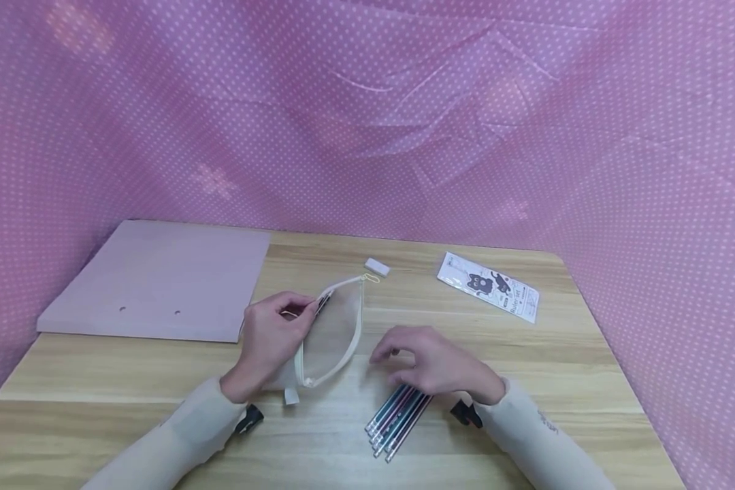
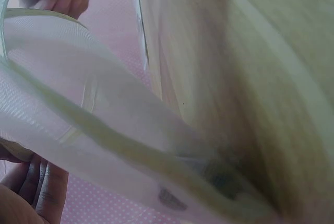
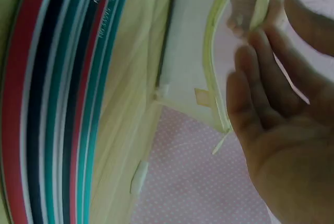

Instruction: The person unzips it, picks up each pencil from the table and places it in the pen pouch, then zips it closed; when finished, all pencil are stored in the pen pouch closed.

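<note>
- Head view: a pale folder (image 1: 159, 275) lies on the bench (image 1: 312, 446).
- Left hand (image 1: 272, 337), fingers pinching the rim of the unzipped pouch (image 1: 338, 333); dark slender items (image 1: 324, 301) show inside.
- White eraser (image 1: 377, 267) just beyond.
- Loose pencils (image 1: 397, 423) lie bunched under the right hand (image 1: 435, 361), its fingers loosely bent, holding nothing.
- Ruler-set packet (image 1: 488, 287), far right.

Wooden table (image 1: 588, 381) | 1 pouch (image 1: 343, 316) | pencils (image 1: 399, 420) | white block (image 1: 377, 267) | ruler packet (image 1: 490, 287) | lilac folder (image 1: 165, 279)

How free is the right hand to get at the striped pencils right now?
Probably yes: the right hand looks empty, and the striped pencils lie partly beneath it, nothing else covering them.
</note>
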The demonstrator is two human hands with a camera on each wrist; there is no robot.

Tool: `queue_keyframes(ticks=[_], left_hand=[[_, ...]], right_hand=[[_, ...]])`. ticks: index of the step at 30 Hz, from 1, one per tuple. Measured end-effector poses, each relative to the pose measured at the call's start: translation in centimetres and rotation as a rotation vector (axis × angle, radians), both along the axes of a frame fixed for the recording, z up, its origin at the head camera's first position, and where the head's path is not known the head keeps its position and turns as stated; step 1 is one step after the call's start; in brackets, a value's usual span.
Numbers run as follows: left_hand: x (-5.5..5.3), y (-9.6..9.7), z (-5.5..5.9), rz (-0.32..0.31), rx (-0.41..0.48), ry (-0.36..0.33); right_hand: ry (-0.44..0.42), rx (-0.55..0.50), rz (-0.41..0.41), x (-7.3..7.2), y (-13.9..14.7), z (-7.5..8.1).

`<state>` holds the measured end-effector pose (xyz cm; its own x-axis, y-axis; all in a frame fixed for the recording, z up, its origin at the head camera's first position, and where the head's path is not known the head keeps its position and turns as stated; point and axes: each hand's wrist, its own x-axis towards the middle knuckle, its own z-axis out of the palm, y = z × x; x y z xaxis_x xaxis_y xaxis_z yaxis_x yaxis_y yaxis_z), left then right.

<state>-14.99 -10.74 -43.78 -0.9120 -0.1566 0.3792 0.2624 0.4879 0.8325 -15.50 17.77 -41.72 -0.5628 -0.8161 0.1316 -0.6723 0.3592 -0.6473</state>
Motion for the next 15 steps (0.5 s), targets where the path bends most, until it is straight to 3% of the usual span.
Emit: queue_keyframes(ticks=[4,9,15], left_hand=[[0.0,0.0,0.1,0.0,0.001,-0.008],[0.2,0.1,0.2,0.0,-0.001,-0.022],[0.2,0.1,0.3,-0.003,-0.007,-0.02]], right_hand=[[-0.05,0.134,0.089,-0.1,0.0,-0.5],[-0.119,0.3,0.099,-0.3,0.2,-1.4],[-0.084,0.369,0.138,-0.5,0.2,-2.2]])
